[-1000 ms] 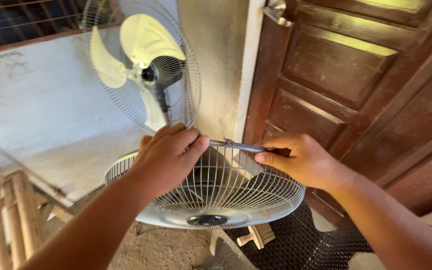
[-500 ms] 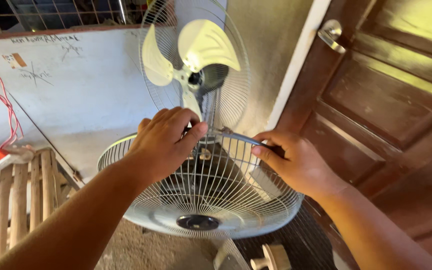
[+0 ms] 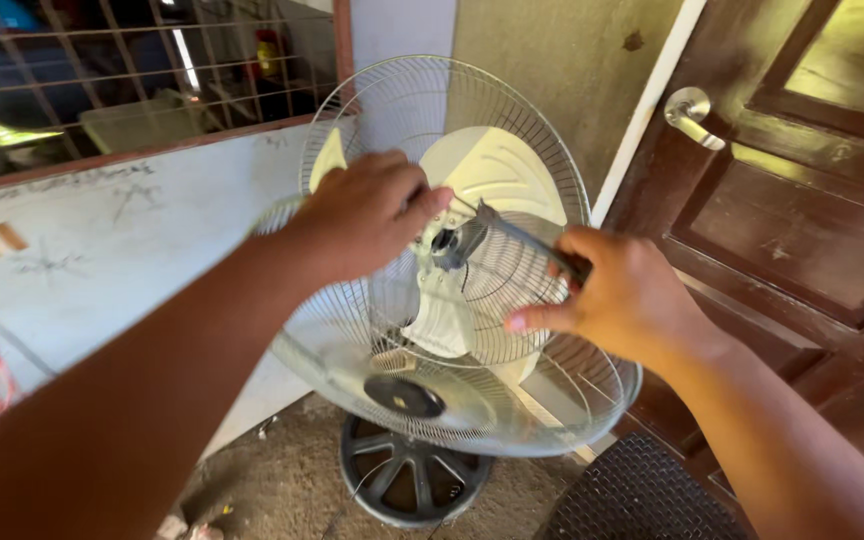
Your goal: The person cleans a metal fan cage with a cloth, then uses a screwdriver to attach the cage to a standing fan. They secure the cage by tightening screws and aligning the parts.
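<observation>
Front grille (image 3: 452, 400) of the fan sat in the centre of the frame, tipped below the rear grille (image 3: 432, 120) and pale blades (image 3: 492, 190). The left hand (image 3: 367, 215) curled its fingers over the rim at centre top; the right hand (image 3: 617, 295) pinched the rim band (image 3: 517, 235), thumb underneath. Seating it well would likely call for level rims and an even two-handed grip. It was a dished wire cage with a dark hub (image 3: 404, 396).
</observation>
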